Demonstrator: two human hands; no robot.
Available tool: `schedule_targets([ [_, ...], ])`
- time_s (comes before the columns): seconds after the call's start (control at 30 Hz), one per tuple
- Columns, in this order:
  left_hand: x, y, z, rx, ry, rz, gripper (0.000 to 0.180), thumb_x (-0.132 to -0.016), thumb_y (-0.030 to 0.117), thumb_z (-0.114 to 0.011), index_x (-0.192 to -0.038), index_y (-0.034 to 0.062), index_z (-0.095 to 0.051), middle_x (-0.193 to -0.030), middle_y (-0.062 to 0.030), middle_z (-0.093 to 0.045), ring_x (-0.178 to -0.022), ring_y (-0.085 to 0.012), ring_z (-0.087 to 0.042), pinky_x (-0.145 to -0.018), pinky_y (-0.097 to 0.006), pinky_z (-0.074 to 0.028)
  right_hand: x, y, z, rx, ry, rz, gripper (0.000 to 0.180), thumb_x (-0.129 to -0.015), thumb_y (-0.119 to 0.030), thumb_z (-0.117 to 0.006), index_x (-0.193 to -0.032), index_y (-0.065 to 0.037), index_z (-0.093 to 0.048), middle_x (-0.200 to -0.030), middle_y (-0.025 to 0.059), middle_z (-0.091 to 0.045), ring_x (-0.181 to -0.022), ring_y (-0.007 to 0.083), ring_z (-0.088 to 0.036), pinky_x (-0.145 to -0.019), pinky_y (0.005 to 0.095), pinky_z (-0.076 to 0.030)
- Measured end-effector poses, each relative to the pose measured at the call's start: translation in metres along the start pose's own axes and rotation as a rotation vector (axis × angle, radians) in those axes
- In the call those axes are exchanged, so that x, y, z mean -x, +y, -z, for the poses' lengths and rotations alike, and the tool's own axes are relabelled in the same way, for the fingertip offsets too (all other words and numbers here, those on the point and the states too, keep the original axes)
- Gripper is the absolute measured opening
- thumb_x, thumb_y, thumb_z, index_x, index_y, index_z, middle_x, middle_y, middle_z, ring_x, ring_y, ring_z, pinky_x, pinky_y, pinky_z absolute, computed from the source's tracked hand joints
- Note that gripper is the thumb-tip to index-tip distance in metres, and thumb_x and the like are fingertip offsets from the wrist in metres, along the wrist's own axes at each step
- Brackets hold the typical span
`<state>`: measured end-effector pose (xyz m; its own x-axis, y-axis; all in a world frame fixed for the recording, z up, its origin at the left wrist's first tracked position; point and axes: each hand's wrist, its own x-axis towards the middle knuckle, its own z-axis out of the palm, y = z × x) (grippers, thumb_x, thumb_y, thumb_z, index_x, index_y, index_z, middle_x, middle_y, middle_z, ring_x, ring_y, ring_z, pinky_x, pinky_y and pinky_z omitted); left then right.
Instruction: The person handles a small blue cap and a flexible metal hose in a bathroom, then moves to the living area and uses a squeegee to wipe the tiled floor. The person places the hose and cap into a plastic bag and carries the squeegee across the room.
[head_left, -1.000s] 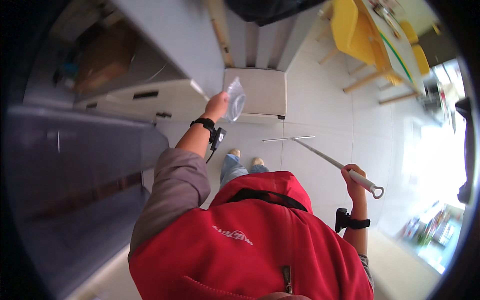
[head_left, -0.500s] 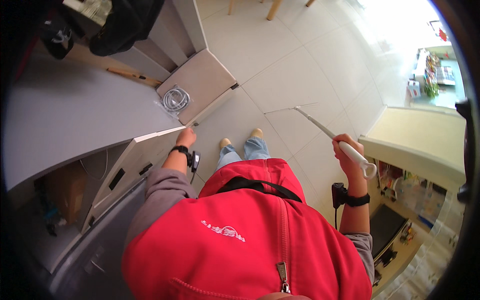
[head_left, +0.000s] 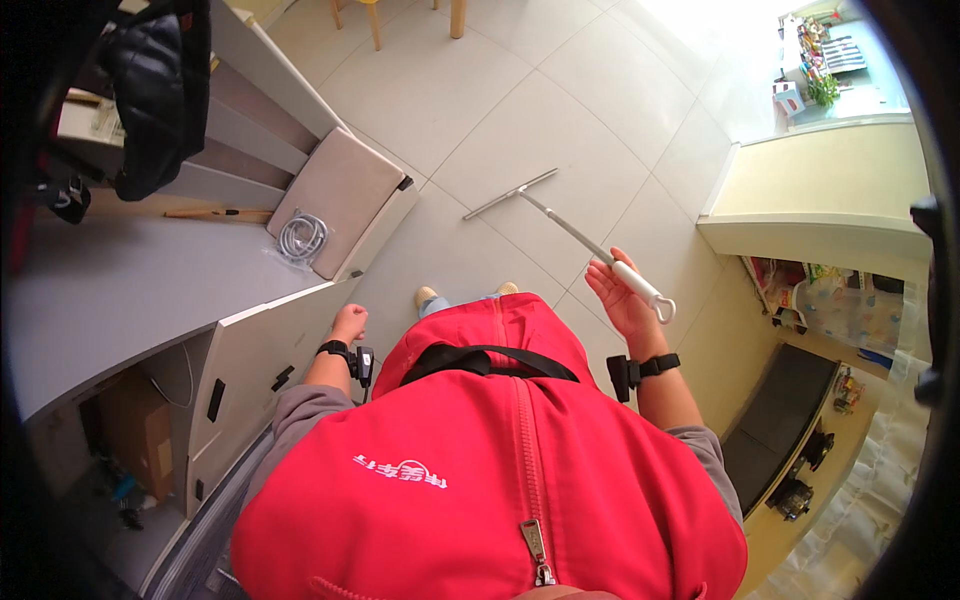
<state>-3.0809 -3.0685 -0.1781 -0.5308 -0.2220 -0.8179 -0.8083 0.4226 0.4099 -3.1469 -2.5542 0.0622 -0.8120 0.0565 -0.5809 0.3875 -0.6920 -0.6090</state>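
Observation:
My right hand (head_left: 628,303) loosely holds the white handle of a floor squeegee (head_left: 570,231), its palm partly showing and fingers not tightly wrapped. The handle ends in a hanging loop beside my wrist. A thin grey pole runs away from it to a long narrow crossbar head, which lies on the tiled floor (head_left: 590,120) ahead of me. My left hand (head_left: 349,322) hangs beside the white cabinet front with its fingers curled in, and nothing shows in it. Both wrists carry black straps with small devices.
At left stand a grey counter (head_left: 130,290) and a beige cushioned seat (head_left: 350,185) with a coiled hose (head_left: 302,236) in plastic on it. A pale yellow partition (head_left: 820,180) and a shelf unit are on the right. Wooden furniture legs (head_left: 457,18) stand at the far edge.
The squeegee head has swung left and turned on the floor. My right hand has moved left and loosened around the handle. My left hand has dropped slightly lower, and the view has shifted.

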Motion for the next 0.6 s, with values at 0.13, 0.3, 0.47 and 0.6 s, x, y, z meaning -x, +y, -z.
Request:
schedule_targets([
  [0.13, 0.006, 0.048, -0.012, 0.043, -0.001, -0.085, 0.02, -0.082, 0.015, -0.056, -0.098, 0.0038, -0.058, -0.079, -0.0051, -0.06, -0.057, -0.0134, -0.057, -0.046, -0.029, -0.05, 0.027, -0.019, 0.027, -0.351, 0.038, -0.313, 0.03, -0.093, -0.017, -0.046, -0.114, 0.005, -0.044, -0.105, 0.0236, -0.056, -0.083, 0.0284, -0.061, -0.079, 0.0351, -0.052],
  [0.3, 0.015, 0.097, -0.03, -0.041, -0.007, -0.14, 0.021, -0.082, 0.015, -0.057, -0.1, 0.0034, -0.058, -0.082, -0.0049, -0.059, -0.058, -0.0128, -0.057, -0.047, -0.028, -0.05, 0.049, -0.061, 0.073, -0.567, 0.126, -0.724, 0.016, -0.092, -0.012, -0.048, -0.097, 0.002, -0.043, -0.084, 0.0121, -0.053, -0.05, 0.0073, -0.046, -0.037, 0.0174, -0.04],
  [0.47, 0.023, 0.113, -0.034, -0.091, 0.045, -0.19, 0.019, -0.082, 0.015, -0.057, -0.097, 0.0032, -0.059, -0.077, -0.0048, -0.06, -0.055, -0.013, -0.056, -0.047, -0.028, -0.048, 0.082, -0.097, 0.085, 0.516, 0.085, -0.47, 0.055, -0.084, -0.001, -0.047, -0.135, -0.001, -0.027, -0.081, 0.0075, -0.05, -0.049, 0.0099, -0.044, -0.037, 0.0247, -0.041],
  [0.6, 0.022, 0.112, -0.032, -0.131, 0.057, -0.201, 0.018, -0.082, 0.015, -0.058, -0.095, 0.0028, -0.06, -0.073, -0.005, -0.06, -0.054, -0.0139, -0.056, -0.047, -0.03, -0.047, 0.057, -0.108, 0.086, 1.069, -0.04, -0.456, 0.065, -0.085, -0.001, -0.048, -0.142, -0.009, -0.019, -0.081, 0.0087, -0.051, -0.05, 0.0133, -0.048, -0.038, 0.029, -0.043],
])
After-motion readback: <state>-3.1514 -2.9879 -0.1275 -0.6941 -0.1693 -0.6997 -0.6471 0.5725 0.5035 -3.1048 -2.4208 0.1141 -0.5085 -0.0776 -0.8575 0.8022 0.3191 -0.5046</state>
